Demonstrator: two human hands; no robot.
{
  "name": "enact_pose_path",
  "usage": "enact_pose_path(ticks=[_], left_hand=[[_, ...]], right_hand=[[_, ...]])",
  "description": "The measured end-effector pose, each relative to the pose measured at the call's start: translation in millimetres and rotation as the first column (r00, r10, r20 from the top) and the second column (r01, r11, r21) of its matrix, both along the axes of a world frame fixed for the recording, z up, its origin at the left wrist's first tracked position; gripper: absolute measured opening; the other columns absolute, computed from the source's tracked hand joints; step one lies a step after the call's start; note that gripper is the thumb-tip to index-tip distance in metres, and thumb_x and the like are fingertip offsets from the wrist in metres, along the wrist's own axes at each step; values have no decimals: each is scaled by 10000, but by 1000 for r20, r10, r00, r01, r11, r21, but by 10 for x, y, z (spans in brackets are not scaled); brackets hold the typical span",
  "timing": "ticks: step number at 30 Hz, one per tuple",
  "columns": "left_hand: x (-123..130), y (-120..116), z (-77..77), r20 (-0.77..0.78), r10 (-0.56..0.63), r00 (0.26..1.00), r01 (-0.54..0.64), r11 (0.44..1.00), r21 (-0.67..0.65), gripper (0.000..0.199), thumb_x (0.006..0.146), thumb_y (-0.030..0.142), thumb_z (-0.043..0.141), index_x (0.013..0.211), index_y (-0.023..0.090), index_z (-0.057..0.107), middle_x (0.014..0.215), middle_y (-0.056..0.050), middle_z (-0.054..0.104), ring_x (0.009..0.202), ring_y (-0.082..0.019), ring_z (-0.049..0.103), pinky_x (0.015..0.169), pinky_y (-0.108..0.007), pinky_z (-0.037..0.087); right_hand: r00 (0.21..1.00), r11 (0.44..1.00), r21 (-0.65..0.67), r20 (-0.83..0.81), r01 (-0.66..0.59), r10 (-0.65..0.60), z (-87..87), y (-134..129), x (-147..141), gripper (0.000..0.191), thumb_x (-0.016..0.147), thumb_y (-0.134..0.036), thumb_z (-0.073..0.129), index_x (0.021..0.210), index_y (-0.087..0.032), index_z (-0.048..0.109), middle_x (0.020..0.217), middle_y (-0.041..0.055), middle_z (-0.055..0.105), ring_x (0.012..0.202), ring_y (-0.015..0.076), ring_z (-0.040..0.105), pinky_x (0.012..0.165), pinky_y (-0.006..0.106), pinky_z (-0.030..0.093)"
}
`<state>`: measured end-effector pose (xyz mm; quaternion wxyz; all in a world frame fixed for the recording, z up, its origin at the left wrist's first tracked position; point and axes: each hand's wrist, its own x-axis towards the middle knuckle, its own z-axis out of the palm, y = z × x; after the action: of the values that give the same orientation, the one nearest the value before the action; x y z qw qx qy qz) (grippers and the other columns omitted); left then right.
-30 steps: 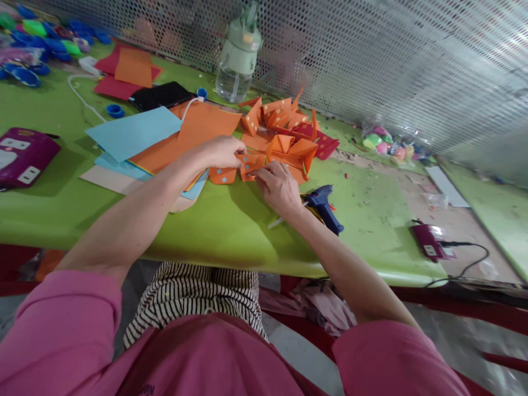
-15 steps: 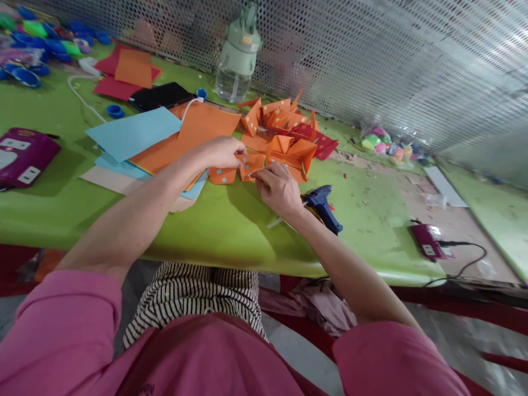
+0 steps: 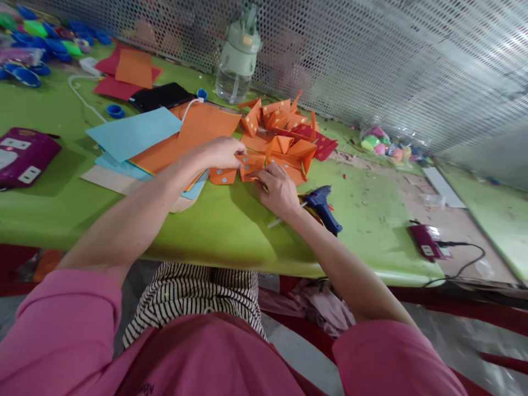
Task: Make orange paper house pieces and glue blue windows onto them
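An orange paper piece with pale blue squares (image 3: pixel 251 162) is pinched between my two hands above the green table. My left hand (image 3: pixel 225 152) is closed on its left side, fingertips at the upper edge. My right hand (image 3: pixel 278 187) pinches its lower right part with thumb and forefinger. Below my left hand lies another spotted orange flap (image 3: pixel 223 176); whether it joins the held piece I cannot tell. Folded orange paper shapes (image 3: pixel 291 154) lie just beyond my right hand. A blue glue gun (image 3: pixel 324 208) rests to the right of my right wrist.
Blue sheets (image 3: pixel 134 133) and orange sheets (image 3: pixel 206 129) lie at the left. A water bottle (image 3: pixel 237 63) stands by the mesh wall (image 3: pixel 350 60). Purple power strips (image 3: pixel 25 157) sit at the left and the right (image 3: pixel 429 242). Dotted orange shapes (image 3: pixel 276 114) are piled behind.
My right hand has shifted very slightly to the left on the orange paper piece. My left hand looks the same.
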<state>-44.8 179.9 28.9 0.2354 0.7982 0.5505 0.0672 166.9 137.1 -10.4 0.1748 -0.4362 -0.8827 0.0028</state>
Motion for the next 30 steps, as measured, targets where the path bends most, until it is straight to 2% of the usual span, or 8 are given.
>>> enact_pose_path(ticks=[7, 10, 12, 16, 20, 23, 26, 30], left_hand=[[-25, -10, 16, 3, -6, 1000, 6, 1000, 23, 413, 821, 322, 624, 1210, 219, 714, 1150, -62, 746, 1032, -251, 681, 871, -298, 481], [-84, -18, 63, 74, -4, 997, 3, 1000, 12, 400, 807, 338, 619, 1177, 215, 711, 1113, -47, 751, 1013, -246, 685, 854, -303, 485], [-123, -27, 91, 160, -20, 987, 20, 1000, 7, 378, 806, 362, 610, 1143, 222, 707, 1086, -28, 758, 1007, -234, 688, 837, -299, 492], [-134, -53, 107, 291, -64, 955, 77, 996, -33, 357, 817, 376, 594, 1127, 230, 693, 1119, -24, 768, 1043, -217, 698, 855, -297, 511], [-96, -97, 130, 369, -95, 925, 123, 991, -53, 419, 829, 374, 617, 1215, 216, 662, 1299, -75, 719, 1197, -220, 664, 995, -329, 500], [-140, -118, 195, 502, -57, 863, -14, 991, 136, 546, 866, 452, 617, 1362, 226, 577, 1463, -110, 610, 1352, -229, 566, 1116, -379, 434], [-233, -115, 271, 619, 58, 783, -231, 952, 203, 533, 927, 461, 536, 1396, 207, 534, 1423, -127, 631, 1303, -221, 596, 1100, -401, 457], [-255, -153, 350, 484, 192, 854, -309, 935, 174, 280, 888, 370, 595, 1092, 199, 680, 1170, -84, 748, 1101, -216, 672, 1027, -368, 495]], right_hand=[[1000, 1000, -16, -2, 5, -5, 33, 4, 30, 279, 921, -190, 505, 1090, -218, 725, 1041, 129, 691, 1008, 268, 626, 832, 387, 532], [982, 994, 22, -154, 109, -105, 118, 48, 106, 270, 937, -271, 533, 1143, -195, 691, 1058, 129, 700, 976, 258, 631, 875, 407, 515], [948, 986, -75, -273, 148, -163, 186, 82, 164, 280, 934, -359, 562, 1123, -189, 680, 1053, 116, 713, 903, 232, 632, 833, 382, 510], [880, 929, -369, -427, 41, -208, 273, 87, 212, 282, 897, -453, 602, 967, -194, 690, 890, 37, 700, 760, 164, 580, 704, 294, 442], [802, 879, -476, -526, -3, -283, 297, 99, 203, 297, 796, -482, 696, 715, -203, 636, 626, -46, 517, 607, 111, 426, 594, 262, 331], [734, 879, -477, -593, 10, -331, 364, 226, 277, 334, 776, -537, 677, 746, -206, 641, 638, -42, 545, 593, 106, 424, 560, 252, 320], [663, 880, -473, -644, 47, -382, 475, 393, 437, 352, 756, -555, 683, 745, -208, 620, 633, -38, 550, 569, 99, 411, 536, 245, 314], [620, 858, -509, -651, 74, -439, 516, 452, 570, 321, 745, -496, 733, 713, -205, 600, 593, -49, 527, 536, 82, 383, 519, 238, 302]])
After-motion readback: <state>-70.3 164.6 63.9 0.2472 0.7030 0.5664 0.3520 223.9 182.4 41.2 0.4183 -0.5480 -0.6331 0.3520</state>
